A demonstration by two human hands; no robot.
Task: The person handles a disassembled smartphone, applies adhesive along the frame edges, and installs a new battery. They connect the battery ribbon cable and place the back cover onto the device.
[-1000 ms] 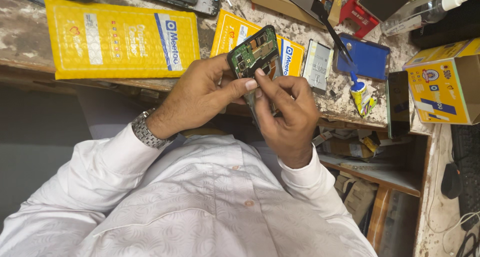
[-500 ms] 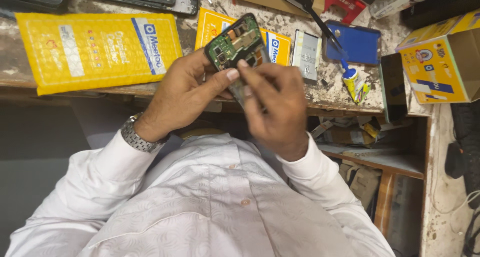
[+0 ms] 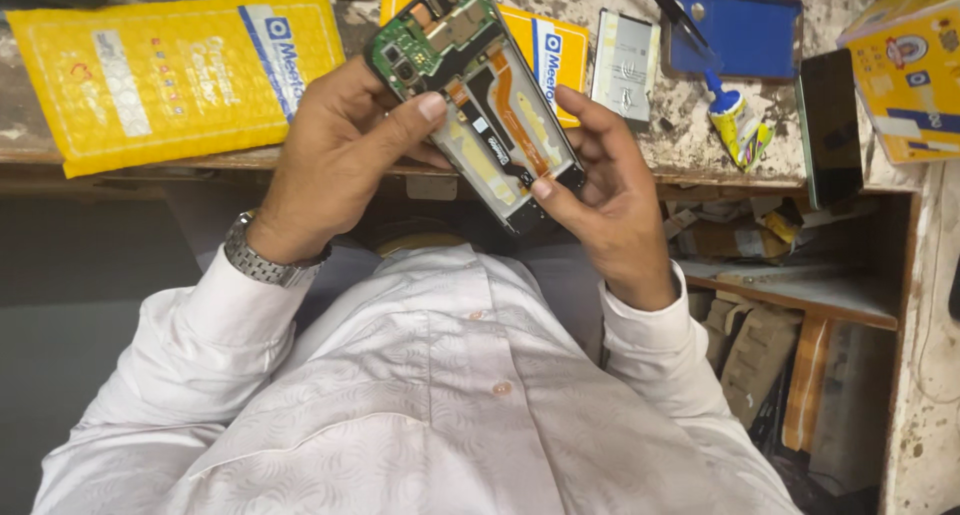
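An opened phone [image 3: 478, 100] with its back off shows a green circuit board, an orange flex cable and a bare battery bay. My left hand [image 3: 345, 155] grips its upper left edge, thumb pressed on the frame. My right hand [image 3: 610, 190] cradles the lower right end, thumb tip on the bottom edge and fingers behind it. The phone is tilted, held above the worn bench edge [image 3: 150, 160]. A metal watch [image 3: 262, 260] sits on my left wrist.
Two yellow padded envelopes [image 3: 170, 70] lie on the bench. A loose silver battery [image 3: 625, 60], blue phone back cover [image 3: 745, 30], tweezers [image 3: 670, 10], glue tube [image 3: 735, 125], dark phone screen [image 3: 830, 125] and yellow box [image 3: 915, 70] lie right. A cluttered open shelf [image 3: 770, 245] sits below.
The phone has turned from being seen narrow, with fingers pinching over it, to lying broad and face-on; my right hand has slid down to its lower end.
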